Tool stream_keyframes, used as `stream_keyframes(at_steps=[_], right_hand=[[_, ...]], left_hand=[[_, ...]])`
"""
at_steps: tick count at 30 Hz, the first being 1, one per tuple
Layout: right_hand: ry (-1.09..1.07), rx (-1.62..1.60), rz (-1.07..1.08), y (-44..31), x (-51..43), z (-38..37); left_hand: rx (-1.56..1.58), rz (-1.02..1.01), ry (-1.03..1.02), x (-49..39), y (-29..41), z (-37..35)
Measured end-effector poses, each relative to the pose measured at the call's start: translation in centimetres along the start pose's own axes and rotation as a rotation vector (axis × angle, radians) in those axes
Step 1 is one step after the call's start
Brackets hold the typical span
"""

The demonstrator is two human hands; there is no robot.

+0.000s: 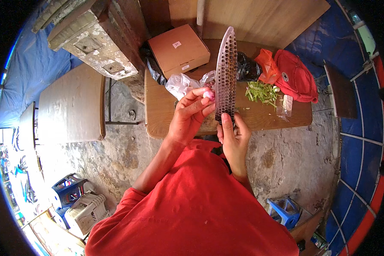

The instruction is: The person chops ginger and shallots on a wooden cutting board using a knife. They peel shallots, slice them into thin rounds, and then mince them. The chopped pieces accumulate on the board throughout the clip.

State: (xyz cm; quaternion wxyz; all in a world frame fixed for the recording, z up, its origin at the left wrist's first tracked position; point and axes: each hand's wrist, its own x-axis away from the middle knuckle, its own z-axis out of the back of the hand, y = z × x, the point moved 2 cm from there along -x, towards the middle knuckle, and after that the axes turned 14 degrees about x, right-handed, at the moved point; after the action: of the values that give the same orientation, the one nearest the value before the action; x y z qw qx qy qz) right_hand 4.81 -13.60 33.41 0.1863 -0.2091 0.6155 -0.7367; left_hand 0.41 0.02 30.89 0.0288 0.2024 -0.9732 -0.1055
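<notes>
Between the fingertips of my left hand (192,112) is a small peeled shallot (209,95), pink and white. My right hand (234,129) grips the handle of a large kitchen knife (226,70), its dimpled blade pointing up and away, just right of the shallot. Behind my left hand, white plastic bags (182,84) lie on the wooden table (163,118); reddish pieces show partly beside them. A pile of chopped green vegetable (261,92) sits on the table to the right of the blade, with a small clear plastic packet (287,104) beside it.
A cardboard box (179,48) stands at the table's back left. Black plastic (248,67), an orange plastic bag (267,65) and a red bag (296,76) lie at the back right. Another table (73,105) stands left, beyond a peeling pillar (99,48). Plastic stools (284,212) stand on the floor.
</notes>
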Motion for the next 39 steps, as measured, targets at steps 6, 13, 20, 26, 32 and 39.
stream_keyframes(at_steps=[6, 13, 20, 26, 32, 39], right_hand=[[0.003, -0.034, 0.005, -0.1, -0.1, -0.2], [0.006, 0.037, 0.086, 0.3, -0.2, -0.3], [0.036, 0.005, 0.018, 0.2, 0.6, -0.4], [0.023, -0.028, 0.055, 0.3, 0.9, -0.3], [0.035, -0.002, 0.071, 0.7, 1.1, 0.0], [0.071, 0.069, 0.143, 0.7, 1.0, -0.1]], left_hand=[[0.004, 0.006, 0.043, 0.1, 0.0, -0.1], [-0.023, -0.012, 0.057, 0.5, 0.0, -0.1], [-0.074, -0.057, 0.072, 1.0, -0.4, -0.1], [-0.026, -0.067, 0.059, 1.5, -0.7, -0.6], [-0.044, -0.059, 0.067, 1.6, -0.9, -0.8], [-0.066, -0.088, 0.052, 1.7, -1.1, -0.9]])
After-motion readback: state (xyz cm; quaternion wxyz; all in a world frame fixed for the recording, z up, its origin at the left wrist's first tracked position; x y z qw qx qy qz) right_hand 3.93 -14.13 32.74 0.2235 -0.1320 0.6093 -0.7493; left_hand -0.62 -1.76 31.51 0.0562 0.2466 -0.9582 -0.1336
